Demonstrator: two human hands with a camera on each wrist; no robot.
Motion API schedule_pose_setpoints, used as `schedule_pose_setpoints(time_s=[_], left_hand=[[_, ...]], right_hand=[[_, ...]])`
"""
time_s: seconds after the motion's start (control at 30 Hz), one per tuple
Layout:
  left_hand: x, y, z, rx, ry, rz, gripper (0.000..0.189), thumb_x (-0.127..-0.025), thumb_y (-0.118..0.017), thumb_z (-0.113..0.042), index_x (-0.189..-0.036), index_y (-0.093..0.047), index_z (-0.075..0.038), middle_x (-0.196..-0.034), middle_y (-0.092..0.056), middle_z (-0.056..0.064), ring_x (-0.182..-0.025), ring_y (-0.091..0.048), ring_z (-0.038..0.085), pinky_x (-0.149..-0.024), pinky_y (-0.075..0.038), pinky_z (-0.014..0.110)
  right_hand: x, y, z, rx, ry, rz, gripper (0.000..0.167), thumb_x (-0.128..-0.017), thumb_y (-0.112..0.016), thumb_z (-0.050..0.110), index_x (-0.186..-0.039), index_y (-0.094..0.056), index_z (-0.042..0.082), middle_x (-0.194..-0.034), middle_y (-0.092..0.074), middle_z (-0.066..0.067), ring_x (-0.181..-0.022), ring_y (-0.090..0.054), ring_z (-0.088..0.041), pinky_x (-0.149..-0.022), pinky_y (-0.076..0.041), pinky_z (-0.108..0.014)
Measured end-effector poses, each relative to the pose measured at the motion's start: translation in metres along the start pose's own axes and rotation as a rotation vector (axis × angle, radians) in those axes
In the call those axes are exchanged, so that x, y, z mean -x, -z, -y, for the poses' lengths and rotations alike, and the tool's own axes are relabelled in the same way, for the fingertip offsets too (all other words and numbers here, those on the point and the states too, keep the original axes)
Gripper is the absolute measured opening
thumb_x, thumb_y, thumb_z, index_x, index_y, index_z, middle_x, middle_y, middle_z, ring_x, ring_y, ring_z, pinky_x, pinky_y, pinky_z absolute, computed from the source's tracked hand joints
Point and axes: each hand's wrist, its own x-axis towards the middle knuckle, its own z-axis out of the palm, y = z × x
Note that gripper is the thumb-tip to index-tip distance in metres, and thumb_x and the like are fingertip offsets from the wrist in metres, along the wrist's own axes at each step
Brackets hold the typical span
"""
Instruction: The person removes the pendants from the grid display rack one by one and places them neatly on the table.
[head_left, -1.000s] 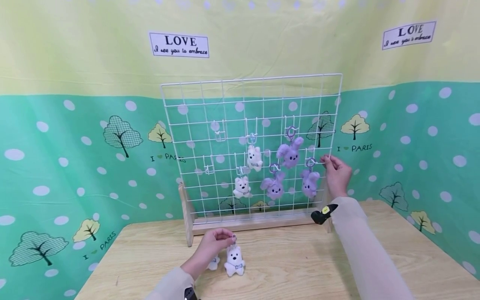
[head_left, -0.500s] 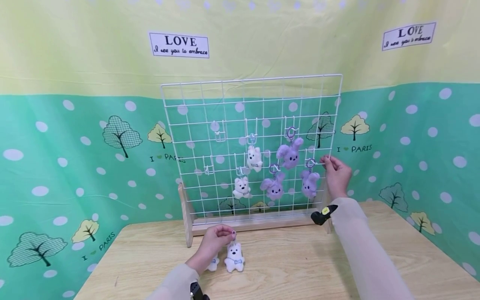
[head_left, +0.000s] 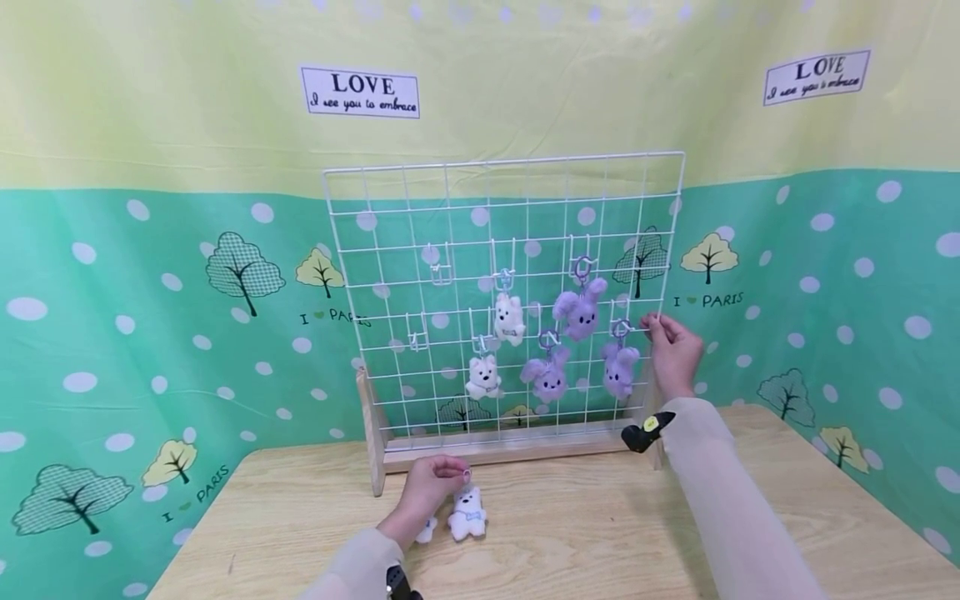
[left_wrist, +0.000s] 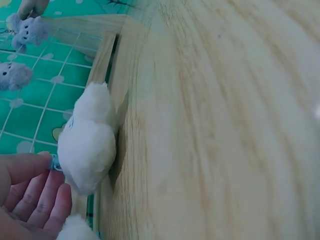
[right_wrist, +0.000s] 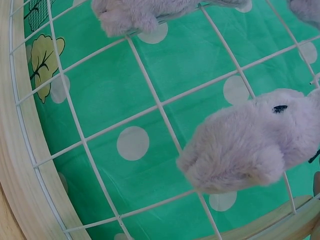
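Observation:
My left hand (head_left: pixel 426 494) pinches the ring of a white plush dog keychain (head_left: pixel 468 515), which hangs upright close over the table. The left wrist view shows thumb and finger on its light-blue ring (left_wrist: pixel 55 162) and the plush side-on. A second white plush dog (head_left: pixel 426 531) is partly hidden behind that hand. At the white wire grid's (head_left: pixel 502 158) right edge, my right hand (head_left: pixel 675 354) grips the wire frame with thumb and fingertips. A purple plush bunny (head_left: pixel 621 371) hangs just left of those fingers and fills much of the right wrist view.
Two white plush dogs (head_left: pixel 509 318) and more purple bunnies (head_left: pixel 580 310) hang from hooks on the grid. Bare hooks (head_left: pixel 441 273) are at its left. A wooden base (head_left: pixel 510 446) carries the grid on the wooden table (head_left: pixel 570 533), with a patterned curtain behind.
My left hand has shifted slightly up and right, and the plush dog it holds has risen a little. The right hand has stayed at the grid's edge.

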Motion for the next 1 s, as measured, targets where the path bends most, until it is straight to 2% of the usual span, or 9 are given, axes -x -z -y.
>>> schedule_pose_setpoints(time_s=[0.2, 0.47, 0.6, 0.73, 1.0], left_hand=[[0.0, -0.002, 0.0, -0.015, -0.028, -0.005, 0.016, -0.078, -0.069, 0.003, -0.094, -0.068, 0.006, -0.085, -0.07, 0.011, -0.077, -0.065, 0.015, -0.072, -0.055, 0.027], [0.001, 0.0, -0.009, 0.045, -0.004, 0.009, 0.023, -0.081, -0.069, 0.001, -0.102, -0.065, 0.008, -0.09, -0.07, 0.013, -0.082, -0.066, 0.018, -0.076, -0.055, 0.028], [-0.001, 0.003, -0.024, 0.079, -0.02, -0.002, 0.024, -0.082, -0.069, -0.001, -0.104, -0.065, 0.007, -0.094, -0.07, 0.013, -0.086, -0.066, 0.019, -0.079, -0.055, 0.029], [-0.006, 0.006, -0.044, 0.114, -0.063, -0.035, 0.022, -0.083, -0.069, -0.003, -0.104, -0.066, 0.003, -0.097, -0.07, 0.014, -0.089, -0.067, 0.019, -0.08, -0.054, 0.028], [-0.019, 0.012, -0.087, 0.159, -0.135, -0.151, 0.024, -0.082, -0.071, -0.007, -0.105, -0.067, 0.0, -0.101, -0.07, 0.013, -0.09, -0.066, 0.017, -0.082, -0.053, 0.027]], right_hand=[[-0.001, 0.0, -0.002, -0.015, -0.015, -0.009, 0.031, -0.092, -0.061, 0.02, -0.115, -0.064, -0.001, -0.106, -0.07, -0.008, -0.09, -0.066, -0.003, -0.083, -0.05, -0.015], [0.0, 0.0, -0.001, -0.003, -0.025, -0.003, 0.031, -0.092, -0.06, 0.021, -0.115, -0.063, 0.0, -0.107, -0.069, -0.008, -0.092, -0.066, -0.004, -0.084, -0.05, -0.016], [0.0, 0.001, 0.0, 0.006, -0.034, -0.006, 0.031, -0.092, -0.06, 0.022, -0.116, -0.063, 0.002, -0.108, -0.069, -0.008, -0.094, -0.066, -0.006, -0.085, -0.049, -0.017], [0.001, 0.001, 0.001, 0.014, -0.026, -0.008, 0.032, -0.092, -0.06, 0.023, -0.115, -0.064, 0.002, -0.108, -0.069, -0.007, -0.095, -0.066, -0.007, -0.086, -0.049, -0.017], [0.002, 0.0, 0.001, 0.018, -0.004, -0.002, 0.032, -0.092, -0.059, 0.023, -0.115, -0.064, 0.001, -0.109, -0.069, -0.009, -0.095, -0.066, -0.006, -0.086, -0.049, -0.017]])
